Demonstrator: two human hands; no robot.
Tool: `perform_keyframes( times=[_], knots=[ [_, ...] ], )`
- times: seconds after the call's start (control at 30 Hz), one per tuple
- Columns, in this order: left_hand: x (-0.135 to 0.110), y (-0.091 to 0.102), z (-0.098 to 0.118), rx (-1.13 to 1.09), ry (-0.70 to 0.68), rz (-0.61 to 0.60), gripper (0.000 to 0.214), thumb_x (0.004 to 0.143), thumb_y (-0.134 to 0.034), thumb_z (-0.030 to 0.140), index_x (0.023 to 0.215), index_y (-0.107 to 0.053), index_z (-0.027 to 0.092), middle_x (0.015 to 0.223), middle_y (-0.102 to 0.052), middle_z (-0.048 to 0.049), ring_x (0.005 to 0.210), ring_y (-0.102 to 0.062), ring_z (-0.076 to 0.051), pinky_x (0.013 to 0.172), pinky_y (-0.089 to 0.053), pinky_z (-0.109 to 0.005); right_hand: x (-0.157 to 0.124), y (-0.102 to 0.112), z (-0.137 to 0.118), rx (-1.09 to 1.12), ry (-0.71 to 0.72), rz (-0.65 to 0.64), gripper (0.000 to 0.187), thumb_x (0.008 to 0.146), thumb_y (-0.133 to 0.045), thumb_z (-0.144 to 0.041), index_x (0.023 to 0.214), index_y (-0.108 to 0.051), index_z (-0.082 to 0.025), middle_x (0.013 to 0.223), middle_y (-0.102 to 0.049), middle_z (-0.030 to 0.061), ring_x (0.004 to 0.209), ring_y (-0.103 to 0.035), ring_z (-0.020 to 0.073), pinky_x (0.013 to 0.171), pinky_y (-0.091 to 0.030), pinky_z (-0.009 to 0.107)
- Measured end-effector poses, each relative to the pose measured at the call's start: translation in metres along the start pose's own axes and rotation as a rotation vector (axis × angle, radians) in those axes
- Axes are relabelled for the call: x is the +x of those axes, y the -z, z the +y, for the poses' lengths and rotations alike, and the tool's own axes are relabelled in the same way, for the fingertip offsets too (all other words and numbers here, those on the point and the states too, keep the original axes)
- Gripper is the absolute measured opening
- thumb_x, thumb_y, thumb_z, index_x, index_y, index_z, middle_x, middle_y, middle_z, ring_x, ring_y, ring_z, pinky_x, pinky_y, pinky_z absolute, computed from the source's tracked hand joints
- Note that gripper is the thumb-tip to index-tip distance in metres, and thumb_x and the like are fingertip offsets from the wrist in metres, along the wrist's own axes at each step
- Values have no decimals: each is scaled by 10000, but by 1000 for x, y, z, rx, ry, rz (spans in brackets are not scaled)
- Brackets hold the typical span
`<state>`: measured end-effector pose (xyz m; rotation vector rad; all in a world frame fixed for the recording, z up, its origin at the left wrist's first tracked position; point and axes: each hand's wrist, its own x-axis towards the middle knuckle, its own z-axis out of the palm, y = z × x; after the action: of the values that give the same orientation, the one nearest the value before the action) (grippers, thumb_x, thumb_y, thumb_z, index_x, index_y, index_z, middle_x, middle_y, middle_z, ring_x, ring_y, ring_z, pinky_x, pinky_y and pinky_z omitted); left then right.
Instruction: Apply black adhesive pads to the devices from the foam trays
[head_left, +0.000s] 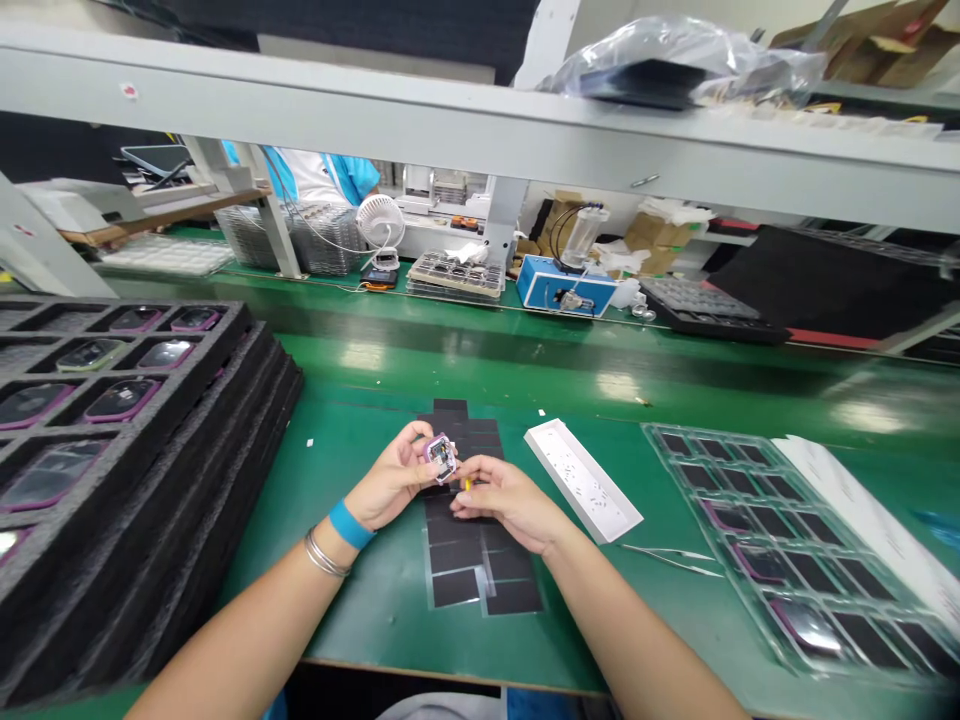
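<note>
My left hand (394, 478) is closed round a small purple-framed part (440, 457), held above the green bench top. A blue band and thin bangles circle that wrist. My right hand (501, 500) sits right beside it, fingers pinched on a small yellow-tipped item (467, 484) that touches the part's edge. Under both hands lie sheets of black rectangular pads (472, 570).
Stacked black foam trays (187, 470) with purple-framed parts fill the left. A white strip (581, 478), tweezers (667, 557) and a clear plastic tray (787, 550) lie to the right. Beyond a green conveyor stand a fan (380, 225), a blue box (566, 285) and a person in blue and white.
</note>
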<state>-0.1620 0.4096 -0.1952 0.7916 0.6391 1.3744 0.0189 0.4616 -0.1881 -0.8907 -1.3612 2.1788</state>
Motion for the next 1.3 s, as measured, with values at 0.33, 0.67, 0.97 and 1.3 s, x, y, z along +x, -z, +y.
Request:
perform_keyframes(
  times=[0.33,0.67,0.97,1.3],
  knots=[
    [-1,2,-1,52,364,-122,432,631,-782,168,1016,-585,168,868,-615,-49,762,-647,-165,610,-564,-239,-6,-1,-1,-286,516,184,244,724,-714,-287,957,-677,-223,844,-692,24,772,-636,164,749,-516,324],
    [1,-7,-9,210,389,-10,261,698,-709,225,925,-618,134,806,-663,-84,700,-679,-192,555,-532,-211,-1,-14,11,-758,734,362,254,794,-595,-184,1024,-675,-258,846,-649,25,714,-603,148,713,-514,299],
    [9,-2,-9,159,246,334,159,731,-642,184,875,-599,132,864,-695,-102,720,-679,-184,658,-553,-292,17,8,12,-622,548,374,216,835,-544,-281,1018,-625,-201,987,-663,54,852,-631,163,762,-513,303],
    [10,9,-7,111,188,473,170,725,-639,172,891,-611,143,907,-697,-109,828,-652,-185,727,-536,-330,32,-4,33,-1235,567,311,133,792,-567,-81,817,-652,-181,925,-624,62,890,-558,208,855,-458,386]
  ],
)
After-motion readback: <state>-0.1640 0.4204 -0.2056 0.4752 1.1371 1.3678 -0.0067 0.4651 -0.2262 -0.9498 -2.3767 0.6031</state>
